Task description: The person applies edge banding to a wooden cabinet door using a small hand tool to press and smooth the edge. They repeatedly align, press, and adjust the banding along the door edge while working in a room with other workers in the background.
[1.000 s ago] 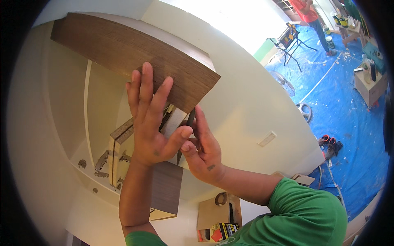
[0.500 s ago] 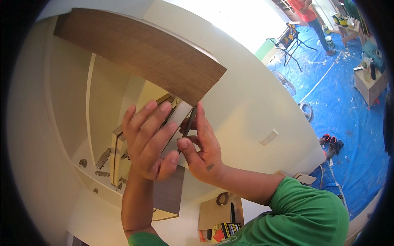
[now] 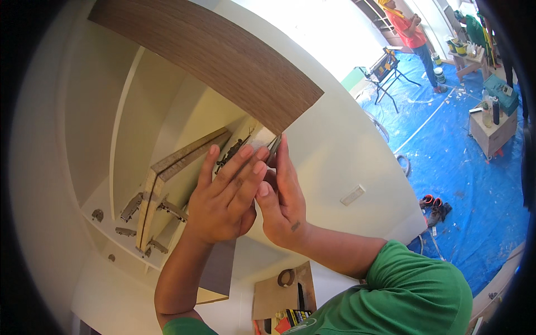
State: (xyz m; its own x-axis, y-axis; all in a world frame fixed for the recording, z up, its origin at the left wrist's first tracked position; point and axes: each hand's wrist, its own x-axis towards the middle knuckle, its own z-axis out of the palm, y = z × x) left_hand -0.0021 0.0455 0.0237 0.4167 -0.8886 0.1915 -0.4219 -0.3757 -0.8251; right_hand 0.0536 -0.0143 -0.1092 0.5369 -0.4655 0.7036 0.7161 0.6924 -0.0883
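Observation:
A wood-grain cabinet door [image 3: 223,61] juts out above my hands, its near corner just over my fingertips. My right hand [image 3: 286,209] is raised to that corner, fingers straight along the edge and thumb bent inward, pinching a thin dark strip [image 3: 274,146]. Most of the strip is hidden behind my fingers. Beside it, my left hand [image 3: 226,198] has its fingers stretched out, their tips by the door's pale edge [image 3: 260,136]. That hand holds nothing I can see. A dark metal hinge [image 3: 230,153] shows just past the left fingertips.
Open hinges [image 3: 131,206] line the cabinet by a divider [image 3: 151,195]. Below lies a board [image 3: 268,296] with a brown tape roll [image 3: 286,277]. Across the blue floor sheet [image 3: 413,134] are a saw stand [image 3: 385,70], shoes [image 3: 435,209], a box [image 3: 491,131] and a person in orange [image 3: 407,33].
My left hand has moved right, against the right hand, its fingers closer together near the door's edge. The view has shifted, showing more of the room and a second person in green.

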